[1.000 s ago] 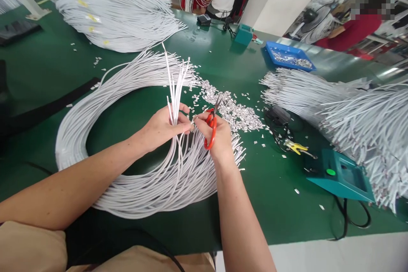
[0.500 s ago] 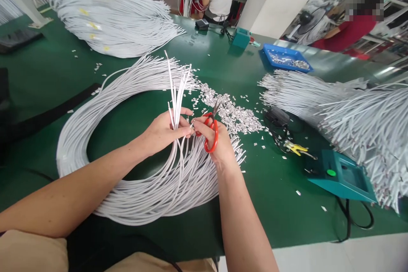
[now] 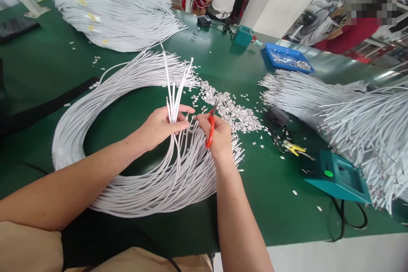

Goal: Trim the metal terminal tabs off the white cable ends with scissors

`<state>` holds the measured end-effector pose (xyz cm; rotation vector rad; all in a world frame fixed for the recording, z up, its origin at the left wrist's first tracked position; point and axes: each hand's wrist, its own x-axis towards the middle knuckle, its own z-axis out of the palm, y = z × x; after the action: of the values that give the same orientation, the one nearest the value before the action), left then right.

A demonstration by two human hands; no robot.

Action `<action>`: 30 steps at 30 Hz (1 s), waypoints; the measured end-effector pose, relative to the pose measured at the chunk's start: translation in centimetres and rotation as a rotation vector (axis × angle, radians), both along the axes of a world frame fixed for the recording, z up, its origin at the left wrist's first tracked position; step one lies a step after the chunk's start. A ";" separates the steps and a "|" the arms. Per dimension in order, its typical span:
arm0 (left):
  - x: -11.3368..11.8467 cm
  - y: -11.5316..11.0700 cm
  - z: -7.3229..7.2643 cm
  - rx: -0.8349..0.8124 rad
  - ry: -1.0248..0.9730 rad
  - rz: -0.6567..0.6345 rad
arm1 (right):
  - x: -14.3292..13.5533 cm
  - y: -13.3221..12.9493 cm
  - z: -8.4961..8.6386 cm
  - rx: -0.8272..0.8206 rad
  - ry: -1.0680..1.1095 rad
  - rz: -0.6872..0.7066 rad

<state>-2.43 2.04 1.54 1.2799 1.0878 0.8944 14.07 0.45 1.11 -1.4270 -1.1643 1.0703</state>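
My left hand (image 3: 162, 125) is closed round several white cables (image 3: 174, 108), whose ends stick up above the thumb. Red-handled scissors (image 3: 210, 129) rest in my right hand (image 3: 219, 136), blades pointing up and away. The right thumb and forefinger reach toward the left fingertips, with a small gap between the hands. Whether the right fingertips pinch a cable end is too small to tell. Beneath both hands lies a large looped bundle of white cables (image 3: 149, 195) on the green table (image 3: 270, 221). Small pale scraps (image 3: 236, 112) are heaped just beyond the scissors.
More white cable bundles lie at the back left (image 3: 111, 12) and the right (image 3: 360, 123). A blue tray (image 3: 288, 57) holds scraps. Yellow-handled pliers (image 3: 295, 148) and a teal device (image 3: 338, 176) sit to the right. Two people are beyond the table.
My hands have moved slightly apart. The scissors have turned in my right hand, so their handles now show edge-on. The view has shifted a little.
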 end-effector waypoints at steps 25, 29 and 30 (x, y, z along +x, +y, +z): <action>-0.4 0.4 0.0 -0.037 0.051 0.006 | 1.6 0.0 -1.2 0.361 -1.135 0.106; -0.4 0.3 0.0 -0.045 0.024 -0.009 | 1.2 0.2 -0.9 0.121 -0.445 0.116; -0.4 0.3 0.0 -0.043 0.018 -0.011 | 0.9 0.2 -0.8 0.078 -0.265 0.135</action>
<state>-2.82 2.35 1.57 1.2598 1.1068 0.8487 14.99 0.64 0.34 -1.4769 -1.4937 0.9353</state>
